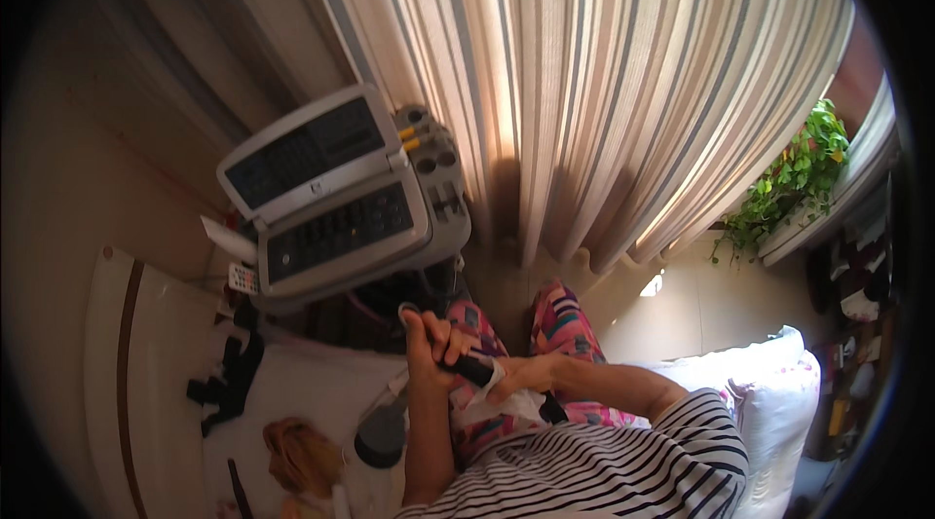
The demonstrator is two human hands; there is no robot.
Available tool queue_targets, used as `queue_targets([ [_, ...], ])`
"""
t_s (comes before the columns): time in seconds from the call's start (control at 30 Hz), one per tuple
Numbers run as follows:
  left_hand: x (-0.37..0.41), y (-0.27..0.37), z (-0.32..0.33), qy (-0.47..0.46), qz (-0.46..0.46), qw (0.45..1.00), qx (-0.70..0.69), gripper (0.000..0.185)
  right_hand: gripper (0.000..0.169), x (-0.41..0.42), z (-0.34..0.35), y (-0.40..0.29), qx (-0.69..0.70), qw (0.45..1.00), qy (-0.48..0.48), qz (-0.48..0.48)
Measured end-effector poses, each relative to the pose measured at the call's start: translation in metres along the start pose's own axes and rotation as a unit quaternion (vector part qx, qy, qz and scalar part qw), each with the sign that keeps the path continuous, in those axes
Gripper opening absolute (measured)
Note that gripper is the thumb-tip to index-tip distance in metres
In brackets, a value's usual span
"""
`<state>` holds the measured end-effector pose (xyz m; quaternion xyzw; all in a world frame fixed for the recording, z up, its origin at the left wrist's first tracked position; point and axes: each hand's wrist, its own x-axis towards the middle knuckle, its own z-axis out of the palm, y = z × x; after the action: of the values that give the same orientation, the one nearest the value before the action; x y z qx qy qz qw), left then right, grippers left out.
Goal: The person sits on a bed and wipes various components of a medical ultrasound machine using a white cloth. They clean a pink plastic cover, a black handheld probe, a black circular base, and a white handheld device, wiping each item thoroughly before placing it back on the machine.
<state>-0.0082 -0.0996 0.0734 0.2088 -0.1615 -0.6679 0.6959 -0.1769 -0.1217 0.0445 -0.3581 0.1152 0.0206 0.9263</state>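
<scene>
Above my lap my left hand (pixel 432 344) grips a black rod-like object (pixel 473 371), whose exact kind I cannot tell. A small round end shows past my thumb. My right hand (pixel 522 376) is closed around a crumpled white tissue or cloth (pixel 508 406), which touches the black object's lower part. Beneath the tissue, a short black piece (pixel 553 408) shows; whether it belongs to the same object is hidden. My knees in patterned pink trousers (pixel 566 322) lie under both hands.
Ahead on the left stands a grey console (pixel 343 234) with a tilted screen and keys, resembling a portable ultrasound machine. A striped curtain (pixel 584 81) hangs in front. On the bed (pixel 307 380) lie a black strap-like item (pixel 234 376) and a brown cloth-like thing (pixel 296 453). Green plants (pixel 796 168) grow at right.
</scene>
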Motion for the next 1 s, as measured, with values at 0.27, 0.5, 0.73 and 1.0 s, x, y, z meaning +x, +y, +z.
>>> queue_targets([
  [0.27,0.018,-0.006,-0.006,0.250,0.088,0.962,0.063,0.052,0.032,0.000,0.008,0.009,-0.617,0.686,0.380,-0.069],
  [0.5,0.022,0.002,-0.016,0.139,0.064,0.988,-0.033,0.052,0.044,-0.010,-0.004,-0.009,-0.245,0.944,0.215,-0.055],
  [0.73,0.024,0.002,-0.024,0.127,0.078,0.988,-0.032,0.051,0.038,-0.004,0.003,0.010,-0.130,0.956,0.251,-0.077],
  [1.0,0.020,-0.011,-0.007,0.350,0.134,0.925,0.059,0.050,0.032,0.010,-0.013,0.032,-0.712,0.492,0.468,-0.179],
])
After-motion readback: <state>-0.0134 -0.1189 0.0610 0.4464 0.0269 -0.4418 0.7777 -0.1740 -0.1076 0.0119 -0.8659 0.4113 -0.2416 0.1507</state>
